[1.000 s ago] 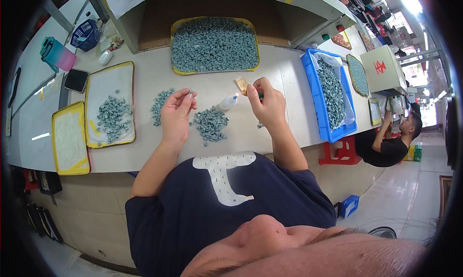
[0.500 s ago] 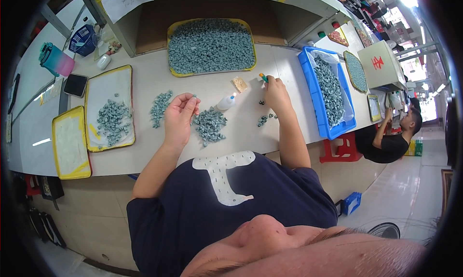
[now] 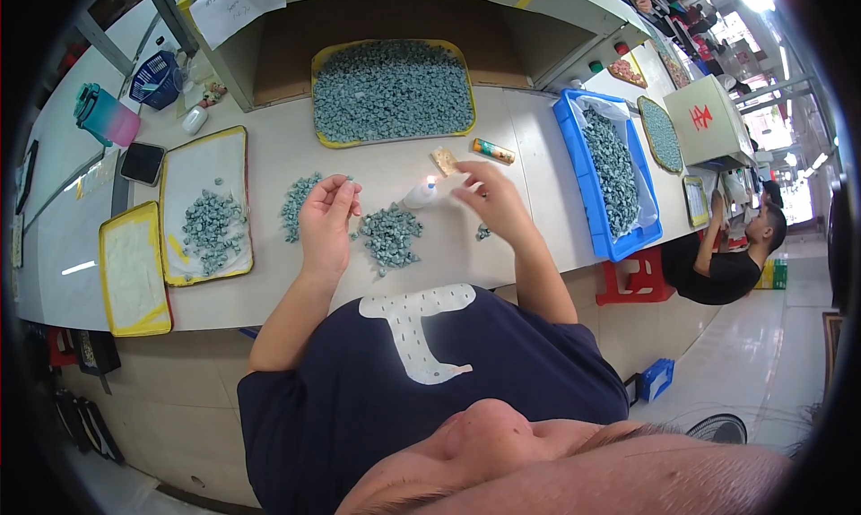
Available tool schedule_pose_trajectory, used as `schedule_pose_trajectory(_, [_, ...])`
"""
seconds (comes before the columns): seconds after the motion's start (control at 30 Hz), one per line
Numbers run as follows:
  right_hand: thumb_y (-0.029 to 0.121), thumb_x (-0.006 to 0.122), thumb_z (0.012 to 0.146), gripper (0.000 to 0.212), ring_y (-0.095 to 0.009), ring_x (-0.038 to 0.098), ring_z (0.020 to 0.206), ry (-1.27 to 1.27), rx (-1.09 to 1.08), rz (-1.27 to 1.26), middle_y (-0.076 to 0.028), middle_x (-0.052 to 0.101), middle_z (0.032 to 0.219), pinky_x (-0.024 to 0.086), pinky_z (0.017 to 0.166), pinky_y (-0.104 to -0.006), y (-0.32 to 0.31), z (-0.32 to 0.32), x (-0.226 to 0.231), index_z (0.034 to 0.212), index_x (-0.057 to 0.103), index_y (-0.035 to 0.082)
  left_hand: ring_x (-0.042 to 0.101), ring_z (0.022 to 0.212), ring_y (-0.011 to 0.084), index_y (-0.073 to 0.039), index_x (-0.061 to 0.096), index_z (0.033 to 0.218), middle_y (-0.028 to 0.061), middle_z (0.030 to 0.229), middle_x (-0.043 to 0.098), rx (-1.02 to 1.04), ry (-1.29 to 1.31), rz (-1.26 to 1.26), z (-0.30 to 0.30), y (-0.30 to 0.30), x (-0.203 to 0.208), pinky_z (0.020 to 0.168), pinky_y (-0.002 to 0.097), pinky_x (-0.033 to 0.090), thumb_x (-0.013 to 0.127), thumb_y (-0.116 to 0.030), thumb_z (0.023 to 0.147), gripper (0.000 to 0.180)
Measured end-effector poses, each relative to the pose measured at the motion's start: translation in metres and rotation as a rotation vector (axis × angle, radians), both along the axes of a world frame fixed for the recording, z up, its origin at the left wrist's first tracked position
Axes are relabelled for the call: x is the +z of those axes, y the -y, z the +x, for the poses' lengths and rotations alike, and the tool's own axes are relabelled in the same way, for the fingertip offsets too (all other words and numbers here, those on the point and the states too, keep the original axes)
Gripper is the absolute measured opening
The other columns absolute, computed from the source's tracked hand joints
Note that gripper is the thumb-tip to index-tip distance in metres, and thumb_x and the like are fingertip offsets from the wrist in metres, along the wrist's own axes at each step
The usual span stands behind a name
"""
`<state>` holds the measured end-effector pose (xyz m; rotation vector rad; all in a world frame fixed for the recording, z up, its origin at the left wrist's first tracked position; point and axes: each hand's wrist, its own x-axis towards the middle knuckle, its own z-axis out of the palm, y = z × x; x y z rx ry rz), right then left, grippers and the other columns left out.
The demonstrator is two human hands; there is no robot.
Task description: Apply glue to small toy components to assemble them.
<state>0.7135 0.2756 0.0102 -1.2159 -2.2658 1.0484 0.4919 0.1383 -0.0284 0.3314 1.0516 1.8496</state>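
My left hand [image 3: 326, 215] is raised over the table with thumb and fingertips pinched on a small grey-green piece [image 3: 350, 179]. Beneath and beside it lie a loose pile of similar pieces [image 3: 391, 237] and a smaller pile [image 3: 294, 201]. My right hand [image 3: 499, 201] hovers right of a small white bottle [image 3: 419, 196] with a blue tip, where a bright spot shows. Its thumb and forefinger are apart, with nothing visible between them. Behind it lie a small green-and-orange cylinder [image 3: 493, 151] and a tan speckled block [image 3: 444, 162]. A few dark pieces [image 3: 483, 232] sit below this hand.
A yellow-rimmed tray [image 3: 395, 137] full of pieces stands at the back. On the right is a blue crate [image 3: 603, 233] of pieces. Two trays [image 3: 204, 137] lie left, near a phone [image 3: 142, 162] and a bottle [image 3: 106, 116]. A co-worker [image 3: 726, 255] sits far right.
My right hand has let go of the green-and-orange cylinder, which now lies on the table. That hand has moved left and nearer the white bottle. My left hand has shifted slightly left.
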Motion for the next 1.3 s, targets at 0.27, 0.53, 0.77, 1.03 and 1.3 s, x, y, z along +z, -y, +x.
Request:
schedule_pose_trajectory(0.27, [0.012,0.076,0.077,0.042,-0.022,0.061,0.092,-0.106,0.177,0.049,-0.010,0.062,0.111,0.050,0.078,-0.0306,0.025,-0.024,-0.008,0.115,0.060,0.005,0.054,0.072,0.0098,0.000,0.056,0.105,0.0062,0.091,0.061,0.030,-0.042,0.017,0.000,-0.007,0.001,0.066,0.0232,0.045,0.058,-0.007,0.093,0.014])
schedule_pose_trajectory(0.53, [0.013,0.075,0.078,0.040,-0.026,0.062,0.094,-0.145,0.100,-0.256,-0.011,0.062,0.108,0.050,0.081,-0.0336,0.011,-0.023,-0.013,0.114,0.060,0.004,0.052,0.069,0.0091,0.001,0.056,0.106,0.0063,0.090,0.062,0.066,-0.017,0.000,0.005,-0.021,0.009,0.065,0.0221,0.045,0.057,-0.007,0.093,0.015])
schedule_pose_trajectory(0.77, [0.010,0.075,0.077,0.036,-0.028,0.060,0.099,-0.082,0.109,-0.203,-0.011,0.062,0.107,0.047,0.087,-0.0340,-0.021,-0.025,-0.013,0.109,0.060,0.004,0.051,0.070,0.0105,-0.001,0.056,0.105,0.0052,0.088,0.059,0.089,-0.037,-0.027,0.001,-0.053,-0.004,0.064,0.0237,0.044,0.056,-0.007,0.094,0.013])
schedule_pose_trajectory(1.03, [0.008,0.077,0.074,0.037,-0.026,0.060,0.101,-0.289,0.315,-0.084,-0.008,0.063,0.106,0.047,0.088,-0.0347,-0.030,-0.020,0.027,0.107,0.060,0.007,0.051,0.072,0.0108,-0.001,0.055,0.106,0.0038,0.086,0.057,0.075,-0.049,-0.050,0.001,-0.071,-0.006,0.064,0.0244,0.043,0.055,-0.007,0.094,0.013])
schedule_pose_trajectory(1.3, [0.009,0.076,0.075,0.037,-0.025,0.059,0.100,-0.290,0.289,-0.122,-0.008,0.063,0.104,0.046,0.088,-0.0345,-0.030,-0.016,0.018,0.107,0.058,0.006,0.051,0.072,0.0107,-0.001,0.056,0.104,0.0043,0.085,0.057,0.025,-0.116,-0.077,0.007,-0.070,-0.004,0.065,0.0245,0.043,0.056,-0.003,0.092,0.012])
